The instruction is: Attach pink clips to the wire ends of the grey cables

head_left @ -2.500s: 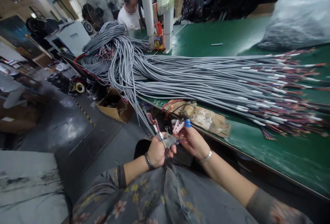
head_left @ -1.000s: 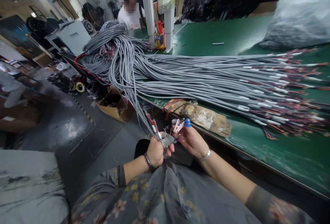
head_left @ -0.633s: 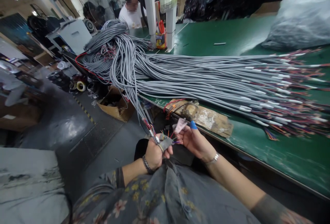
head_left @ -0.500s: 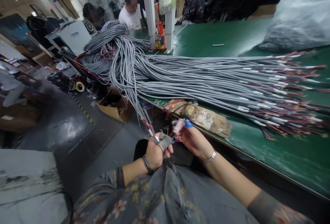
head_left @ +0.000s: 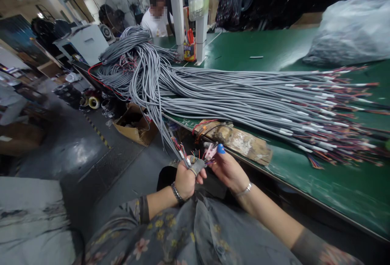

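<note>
My left hand (head_left: 185,181) is closed around the ends of several grey cables (head_left: 168,133) that hang down off the bench. Grey wrapping covers its thumb (head_left: 197,166). Thin coloured wires (head_left: 210,162) fan out past that thumb. My right hand (head_left: 228,171) meets them from the right, its fingertips pinched at the wire tips. A blue cover (head_left: 221,148) caps its thumb, and pinkish wrapping (head_left: 210,151) is on a finger. Exactly which wires it grips is too small to make out.
A large bundle of grey cables (head_left: 213,90) lies along the green bench (head_left: 252,45), stripped ends to the right. A worn board (head_left: 250,147) sits on the near edge. A cardboard box (head_left: 134,127) is below, and a plastic bag (head_left: 353,33) rests back right. A person (head_left: 155,17) sits beyond.
My right fingertips have come slightly down and closer to the left thumb, against the wire tips. The left hand has shifted a little to the right with the cables.
</note>
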Action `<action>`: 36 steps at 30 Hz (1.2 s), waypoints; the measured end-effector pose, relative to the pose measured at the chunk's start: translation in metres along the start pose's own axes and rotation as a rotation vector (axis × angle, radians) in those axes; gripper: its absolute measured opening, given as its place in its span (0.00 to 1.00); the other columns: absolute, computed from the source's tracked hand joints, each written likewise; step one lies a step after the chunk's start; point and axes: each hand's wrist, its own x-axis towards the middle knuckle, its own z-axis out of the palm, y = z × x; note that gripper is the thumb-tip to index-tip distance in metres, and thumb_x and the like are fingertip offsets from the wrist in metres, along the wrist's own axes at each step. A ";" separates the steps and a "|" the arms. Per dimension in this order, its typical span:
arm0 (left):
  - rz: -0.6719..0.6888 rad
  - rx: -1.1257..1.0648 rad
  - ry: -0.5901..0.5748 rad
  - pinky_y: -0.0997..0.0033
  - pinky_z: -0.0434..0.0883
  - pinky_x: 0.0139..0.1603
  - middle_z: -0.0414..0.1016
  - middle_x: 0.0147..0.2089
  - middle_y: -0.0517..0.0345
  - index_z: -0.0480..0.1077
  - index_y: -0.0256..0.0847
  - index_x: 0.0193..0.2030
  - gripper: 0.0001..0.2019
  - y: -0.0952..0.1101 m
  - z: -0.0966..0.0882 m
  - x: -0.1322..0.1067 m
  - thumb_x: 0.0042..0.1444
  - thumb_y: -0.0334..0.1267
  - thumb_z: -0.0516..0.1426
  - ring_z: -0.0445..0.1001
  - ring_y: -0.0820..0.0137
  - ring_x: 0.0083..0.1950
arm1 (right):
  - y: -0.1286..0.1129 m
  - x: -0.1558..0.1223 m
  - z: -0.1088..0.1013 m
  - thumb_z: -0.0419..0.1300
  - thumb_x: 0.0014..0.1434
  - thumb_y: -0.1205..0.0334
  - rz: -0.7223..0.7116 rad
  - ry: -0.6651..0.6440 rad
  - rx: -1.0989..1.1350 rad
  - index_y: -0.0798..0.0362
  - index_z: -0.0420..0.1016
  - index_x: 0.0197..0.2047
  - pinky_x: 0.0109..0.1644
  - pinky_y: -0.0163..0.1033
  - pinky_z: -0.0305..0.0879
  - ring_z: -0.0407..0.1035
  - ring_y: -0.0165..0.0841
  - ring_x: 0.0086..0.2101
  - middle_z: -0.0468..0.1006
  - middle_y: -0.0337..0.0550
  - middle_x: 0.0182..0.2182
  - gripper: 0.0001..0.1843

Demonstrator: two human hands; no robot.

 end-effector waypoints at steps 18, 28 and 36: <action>-0.041 0.051 0.005 0.80 0.52 0.12 0.67 0.15 0.63 0.63 0.38 0.20 0.22 -0.001 -0.003 -0.002 0.40 0.55 0.64 0.58 0.81 0.11 | 0.002 -0.001 0.006 0.73 0.34 0.38 -0.007 0.081 0.075 0.51 0.80 0.27 0.30 0.34 0.62 0.63 0.28 0.26 0.75 0.37 0.23 0.26; -0.059 0.036 -0.003 0.80 0.51 0.11 0.66 0.14 0.64 0.63 0.39 0.21 0.22 0.001 0.001 0.002 0.37 0.56 0.65 0.57 0.81 0.11 | -0.001 0.000 0.009 0.73 0.33 0.36 -0.016 0.077 0.034 0.52 0.79 0.25 0.33 0.36 0.62 0.62 0.28 0.25 0.75 0.38 0.22 0.27; -0.049 0.046 -0.009 0.80 0.52 0.11 0.68 0.15 0.63 0.63 0.39 0.21 0.22 0.000 -0.003 0.001 0.38 0.56 0.65 0.58 0.81 0.11 | -0.001 -0.002 0.011 0.74 0.30 0.38 0.021 0.111 0.080 0.52 0.80 0.28 0.30 0.34 0.61 0.64 0.28 0.26 0.76 0.39 0.24 0.28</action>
